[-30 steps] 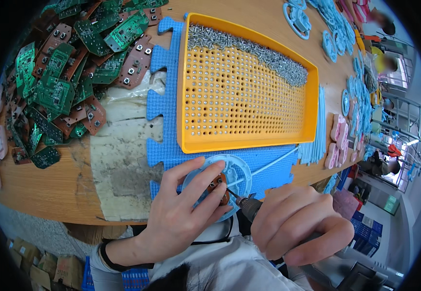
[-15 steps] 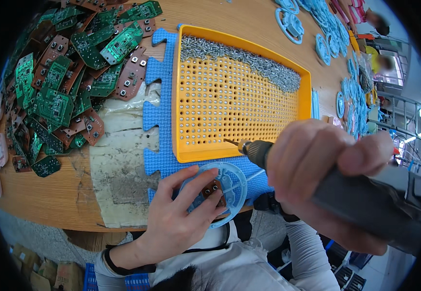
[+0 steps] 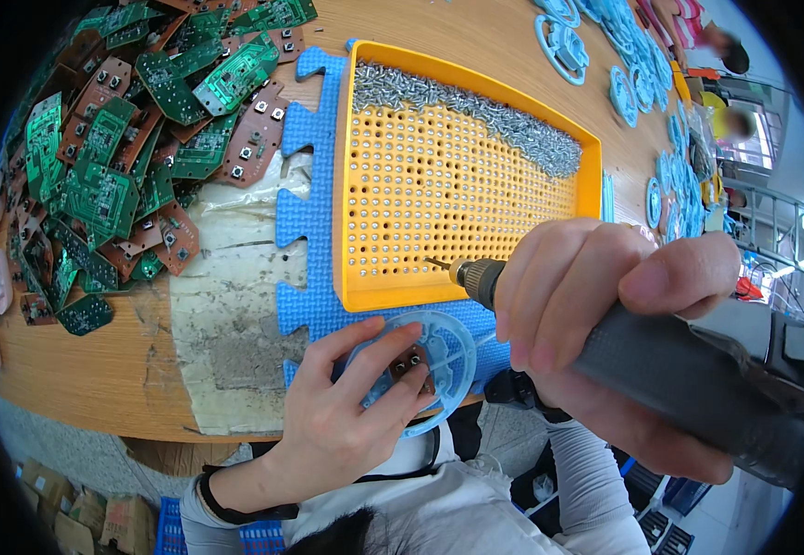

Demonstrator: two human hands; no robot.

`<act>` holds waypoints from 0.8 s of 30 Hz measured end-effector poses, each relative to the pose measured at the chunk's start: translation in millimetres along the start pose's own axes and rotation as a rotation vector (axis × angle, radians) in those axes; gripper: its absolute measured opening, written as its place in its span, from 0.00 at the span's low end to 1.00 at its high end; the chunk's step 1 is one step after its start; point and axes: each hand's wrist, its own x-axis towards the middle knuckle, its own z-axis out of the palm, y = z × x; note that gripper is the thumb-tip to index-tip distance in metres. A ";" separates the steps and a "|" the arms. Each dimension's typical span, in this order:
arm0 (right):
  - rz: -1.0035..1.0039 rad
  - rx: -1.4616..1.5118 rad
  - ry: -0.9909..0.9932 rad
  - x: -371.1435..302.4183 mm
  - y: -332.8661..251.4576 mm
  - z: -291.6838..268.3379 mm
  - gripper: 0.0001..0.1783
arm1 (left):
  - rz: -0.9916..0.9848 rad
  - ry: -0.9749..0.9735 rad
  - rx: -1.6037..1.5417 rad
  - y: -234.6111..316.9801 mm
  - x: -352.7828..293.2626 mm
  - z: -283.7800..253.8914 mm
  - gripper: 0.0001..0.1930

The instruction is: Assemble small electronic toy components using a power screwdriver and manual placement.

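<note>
My left hand [image 3: 342, 421] presses a round light-blue plastic part [image 3: 439, 365] with a small brown circuit board [image 3: 411, 363] in it against the blue foam mat [image 3: 305, 222]. My right hand [image 3: 606, 324] grips a dark electric screwdriver [image 3: 689, 379], raised close to the camera. Its bit tip [image 3: 434, 264] points at the perforated floor of the orange tray [image 3: 457, 185], near the tray's front edge. A band of loose silver screws [image 3: 476, 106] lies along the tray's far side, and single screws stand in many of its holes.
A heap of green and brown circuit boards [image 3: 115, 157] covers the table's left side. Several more light-blue round parts [image 3: 643, 83] lie along the far right. Worn white tape [image 3: 226, 305] covers the wooden tabletop [image 3: 97, 379] near the front edge. Other people sit at far right.
My right hand has lifted the screwdriver from the blue part near my left hand and swung its tip up over the orange tray. My left hand stays on the part.
</note>
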 end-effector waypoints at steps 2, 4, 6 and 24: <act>-0.011 -0.005 -0.014 -0.5 -2.7 -2.1 0.43 | -0.003 0.007 0.002 1.4 0.5 -0.5 0.14; -0.025 -0.009 -0.029 -1.1 -5.9 -5.1 0.43 | -0.004 -0.001 0.014 2.9 1.0 -1.3 0.15; -0.038 -0.010 -0.044 -2.4 -8.8 -7.9 0.42 | -0.006 -0.008 0.027 3.8 1.5 -2.3 0.15; -0.024 0.276 -0.308 -48.3 -45.3 22.9 0.20 | -0.044 -0.082 0.025 9.4 5.3 -6.1 0.23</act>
